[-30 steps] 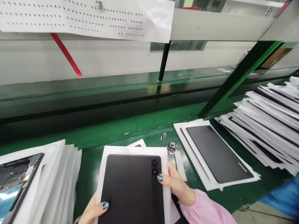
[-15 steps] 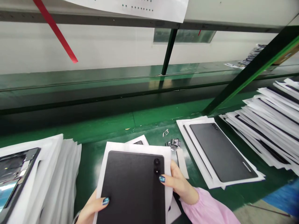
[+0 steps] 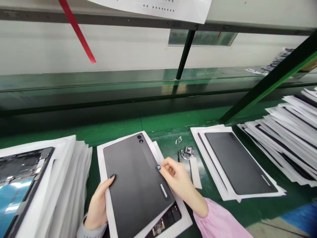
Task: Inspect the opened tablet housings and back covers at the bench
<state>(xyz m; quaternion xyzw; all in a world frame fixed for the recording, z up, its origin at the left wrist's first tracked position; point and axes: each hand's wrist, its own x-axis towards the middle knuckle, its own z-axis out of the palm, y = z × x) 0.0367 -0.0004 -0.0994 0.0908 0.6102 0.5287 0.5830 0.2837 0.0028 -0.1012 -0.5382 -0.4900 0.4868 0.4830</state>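
Note:
A dark grey tablet back cover (image 3: 135, 180) with two camera holes near its far end lies tilted on a white sheet over a second unit whose circuit board (image 3: 162, 223) peeks out below. My left hand (image 3: 99, 206) grips the cover's left edge, thumb on top. My right hand (image 3: 178, 180) pinches its right edge with curled fingers. Both hands have dark blue nails; a pink sleeve (image 3: 220, 221) covers the right wrist.
Another grey cover (image 3: 240, 163) lies on white sheets to the right, beside a fanned stack of sheets and covers (image 3: 289, 135). A stack with an open tablet (image 3: 22, 178) stands at the left. A small metal clip (image 3: 187, 152) and white strip lie on the green bench (image 3: 153, 127).
The cover has been pushed away from me and lowered, its camera end turning to the far left. A circuit board beneath it has come into view. My right hand slid along the edge.

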